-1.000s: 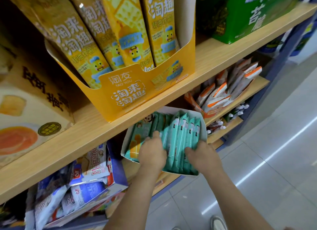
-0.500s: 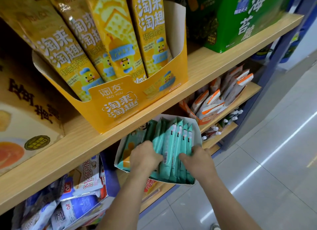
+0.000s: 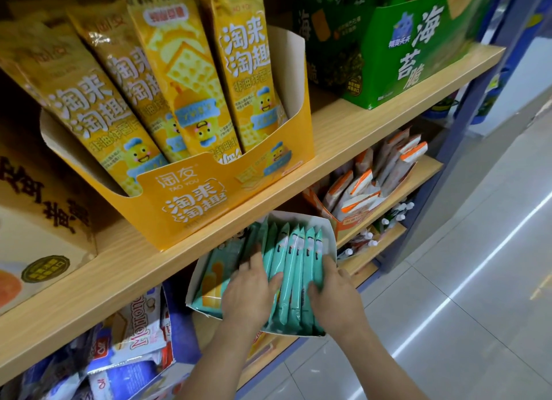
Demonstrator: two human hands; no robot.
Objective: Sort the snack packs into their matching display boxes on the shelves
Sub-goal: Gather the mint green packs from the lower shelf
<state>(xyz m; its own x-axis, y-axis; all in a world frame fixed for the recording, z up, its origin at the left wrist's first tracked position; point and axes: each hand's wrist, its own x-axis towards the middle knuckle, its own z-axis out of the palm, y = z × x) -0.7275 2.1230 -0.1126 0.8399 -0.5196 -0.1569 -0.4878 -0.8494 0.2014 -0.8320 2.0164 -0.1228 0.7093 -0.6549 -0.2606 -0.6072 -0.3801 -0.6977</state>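
- My left fingers (image 3: 257, 265) are spread and nearly straight, lying flat on the tops of the teal snack packs (image 3: 294, 268); they grip nothing.
- My right fingers (image 3: 328, 265) are straight too, laid along the outermost pack on the right side of the row, with the thumb resting across the pack tops.
- The left hand (image 3: 249, 295) and right hand (image 3: 336, 298) flank the row, backs toward the camera.
- The teal packs stand on edge, side by side, in a white display box (image 3: 328, 233) that tilts forward on the lower shelf (image 3: 270, 350).
- Just right of it is an orange display box (image 3: 343, 223) of orange-and-white packs (image 3: 363, 187).
- On the upper shelf (image 3: 343, 136) sits a yellow display box (image 3: 191, 196) of tall yellow packs (image 3: 185, 80), with a green box (image 3: 418, 56) to its right.
- Grey tiled floor (image 3: 478, 280) lies to the right.
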